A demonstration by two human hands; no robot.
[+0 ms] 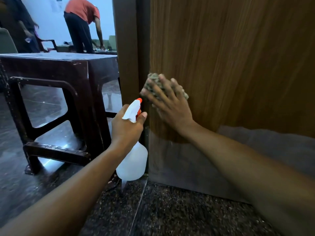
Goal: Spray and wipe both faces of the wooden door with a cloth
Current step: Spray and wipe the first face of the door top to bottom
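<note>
Our right hand (170,106), grip spread, presses cloth (152,77) on wooden door (238,57). Left hand (126,128) grip curled rd spray bottle (133,160). Dark stool (42,67) at 9 o'clock; person (80,19) bending at 11.

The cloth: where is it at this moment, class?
In the head view, the cloth lies under the right hand, pressed against the wooden door near its left edge, up and right of the spray bottle the left hand grips.

Obstacle: table (68,68) at 10 o'clock, close beside door frame (126,48); spray bottle (134,160) sits in narrow gap between. Free: wooden door (238,57) face, 12 to 3 o'clock.
</note>
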